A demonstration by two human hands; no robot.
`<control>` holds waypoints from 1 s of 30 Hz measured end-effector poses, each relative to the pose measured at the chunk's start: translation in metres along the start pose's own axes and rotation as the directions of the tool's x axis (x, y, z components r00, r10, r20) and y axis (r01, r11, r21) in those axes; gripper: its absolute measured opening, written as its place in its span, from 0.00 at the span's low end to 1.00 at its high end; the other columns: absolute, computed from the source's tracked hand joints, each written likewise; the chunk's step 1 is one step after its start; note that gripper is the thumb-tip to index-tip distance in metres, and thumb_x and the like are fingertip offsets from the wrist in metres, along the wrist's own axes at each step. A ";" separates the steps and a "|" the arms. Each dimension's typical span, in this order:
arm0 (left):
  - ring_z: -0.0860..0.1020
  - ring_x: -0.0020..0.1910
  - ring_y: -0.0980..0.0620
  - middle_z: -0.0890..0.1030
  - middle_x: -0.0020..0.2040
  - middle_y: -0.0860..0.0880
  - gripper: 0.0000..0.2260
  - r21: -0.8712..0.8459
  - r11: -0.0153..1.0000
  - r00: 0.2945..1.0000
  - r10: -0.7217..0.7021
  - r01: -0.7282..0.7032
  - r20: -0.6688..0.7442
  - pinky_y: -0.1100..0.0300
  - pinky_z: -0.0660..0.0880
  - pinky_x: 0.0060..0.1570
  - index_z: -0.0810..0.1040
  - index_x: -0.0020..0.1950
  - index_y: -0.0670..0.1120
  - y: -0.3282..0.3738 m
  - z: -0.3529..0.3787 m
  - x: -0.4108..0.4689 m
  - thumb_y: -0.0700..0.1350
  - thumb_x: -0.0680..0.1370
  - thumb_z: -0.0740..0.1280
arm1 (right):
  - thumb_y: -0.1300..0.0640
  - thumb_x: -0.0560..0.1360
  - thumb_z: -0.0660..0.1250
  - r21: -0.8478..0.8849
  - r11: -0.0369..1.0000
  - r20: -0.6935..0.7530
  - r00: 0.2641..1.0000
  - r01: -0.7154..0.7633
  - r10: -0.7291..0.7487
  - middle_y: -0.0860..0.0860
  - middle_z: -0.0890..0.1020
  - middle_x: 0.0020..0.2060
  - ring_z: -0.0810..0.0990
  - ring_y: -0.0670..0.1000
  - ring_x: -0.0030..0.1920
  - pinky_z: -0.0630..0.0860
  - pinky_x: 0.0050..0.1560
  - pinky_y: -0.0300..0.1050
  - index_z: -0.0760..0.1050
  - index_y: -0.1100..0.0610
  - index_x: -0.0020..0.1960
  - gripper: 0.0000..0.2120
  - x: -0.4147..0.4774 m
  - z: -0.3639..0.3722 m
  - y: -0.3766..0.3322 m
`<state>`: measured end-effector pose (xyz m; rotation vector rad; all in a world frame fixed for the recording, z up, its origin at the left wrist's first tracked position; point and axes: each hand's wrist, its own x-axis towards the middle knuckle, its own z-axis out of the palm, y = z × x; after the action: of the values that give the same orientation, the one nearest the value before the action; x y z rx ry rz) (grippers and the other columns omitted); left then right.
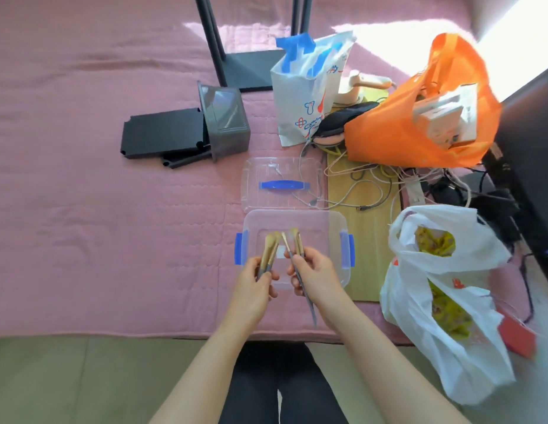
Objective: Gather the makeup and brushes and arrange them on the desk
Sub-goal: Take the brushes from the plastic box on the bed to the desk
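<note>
Lower centre of the frame, left hand (253, 283) closed around makeup brushes (270, 249), right hand (312, 275) gripping more brushes (297, 243) and a long thin one, above clear plastic box (334, 223), its lid (282, 169) just beyond, pink bedcover (98, 209) beneath.

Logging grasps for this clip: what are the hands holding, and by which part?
Both hold makeup brushes by their handles, bristles pointing away over the clear box. The left hand grips a brush; the right hand grips several brushes.

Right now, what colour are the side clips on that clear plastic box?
Blue. Both clips on the clear box show plainly in the head view.
</note>
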<state>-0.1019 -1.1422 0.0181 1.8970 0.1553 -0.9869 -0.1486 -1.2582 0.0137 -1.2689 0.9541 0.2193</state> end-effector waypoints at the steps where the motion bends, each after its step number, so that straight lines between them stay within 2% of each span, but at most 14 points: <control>1: 0.75 0.33 0.53 0.79 0.46 0.46 0.10 -0.016 1.000 1.000 0.006 -0.006 -0.022 0.62 0.72 0.35 0.72 0.51 0.50 0.002 -0.003 -0.011 0.35 0.79 0.57 | 0.62 0.80 0.56 -0.026 1.000 0.014 1.000 0.016 -0.015 0.52 0.74 0.32 0.69 0.46 0.26 0.66 0.26 0.38 0.74 0.61 0.53 0.09 -0.010 0.000 -0.003; 4: 0.74 0.33 0.52 0.78 0.44 0.47 0.10 -0.040 0.999 0.994 0.033 -0.037 -0.101 0.60 0.72 0.36 0.72 0.50 0.50 0.005 -0.012 -0.046 0.36 0.79 0.57 | 0.63 0.80 0.56 -0.076 0.995 0.057 0.997 0.062 -0.058 0.52 0.74 0.32 0.70 0.47 0.26 0.68 0.25 0.39 0.74 0.60 0.52 0.08 -0.039 0.001 -0.010; 9: 0.73 0.34 0.51 0.77 0.41 0.46 0.09 -0.079 0.995 0.974 0.045 -0.064 -0.222 0.49 0.74 0.41 0.73 0.50 0.53 -0.001 -0.024 -0.102 0.38 0.78 0.59 | 0.63 0.80 0.56 -0.161 0.980 0.180 0.980 0.116 -0.086 0.54 0.74 0.34 0.72 0.49 0.26 0.70 0.25 0.42 0.73 0.59 0.49 0.07 -0.084 0.014 -0.015; 14: 0.73 0.31 0.52 0.79 0.43 0.42 0.08 -0.126 0.990 0.937 0.012 -0.060 -0.350 0.50 0.73 0.39 0.73 0.48 0.50 -0.021 -0.038 -0.153 0.38 0.77 0.59 | 0.61 0.80 0.56 -0.322 0.928 0.321 0.944 0.188 -0.080 0.53 0.76 0.34 0.72 0.49 0.27 0.70 0.27 0.41 0.73 0.58 0.48 0.07 -0.123 0.030 -0.015; 18: 0.76 0.32 0.50 0.77 0.35 0.45 0.07 -0.227 0.972 0.891 -0.044 -0.067 -0.452 0.44 0.76 0.43 0.75 0.47 0.48 -0.049 -0.052 -0.189 0.37 0.77 0.60 | 0.60 0.80 0.57 -0.442 0.861 0.423 0.905 0.250 -0.046 0.52 0.78 0.35 0.75 0.49 0.29 0.73 0.32 0.43 0.73 0.59 0.49 0.07 -0.141 0.050 -0.010; 22: 0.78 0.33 0.51 0.79 0.36 0.42 0.09 -0.356 0.931 0.830 -0.137 -0.078 -0.541 0.49 0.78 0.44 0.76 0.48 0.49 -0.073 -0.065 -0.225 0.37 0.78 0.61 | 0.62 0.79 0.57 -0.529 0.776 0.528 0.849 0.345 -0.018 0.53 0.79 0.37 0.77 0.49 0.31 0.74 0.34 0.43 0.74 0.60 0.51 0.07 -0.155 0.080 -0.004; 27: 0.79 0.34 0.52 0.81 0.41 0.44 0.08 -0.508 0.855 0.743 -0.274 -0.101 -0.610 0.61 0.78 0.36 0.78 0.50 0.46 -0.107 -0.086 -0.261 0.35 0.78 0.62 | 0.62 0.79 0.57 -0.596 0.627 0.658 0.753 0.502 0.023 0.52 0.80 0.36 0.78 0.50 0.32 0.75 0.38 0.49 0.75 0.58 0.49 0.07 -0.174 0.130 0.009; 30: 0.80 0.36 0.52 0.82 0.42 0.46 0.08 -0.567 0.813 0.694 -0.332 -0.133 -0.638 0.63 0.78 0.37 0.78 0.51 0.46 -0.129 -0.104 -0.281 0.36 0.78 0.62 | 0.62 0.79 0.57 -0.604 0.560 0.718 0.692 0.568 0.072 0.50 0.81 0.36 0.77 0.48 0.32 0.75 0.38 0.48 0.74 0.57 0.50 0.08 -0.190 0.162 0.020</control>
<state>-0.2926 -0.9099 0.1442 1.5861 0.9413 -0.1378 -0.1994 -1.0430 0.1323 -1.9461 -0.0915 0.8965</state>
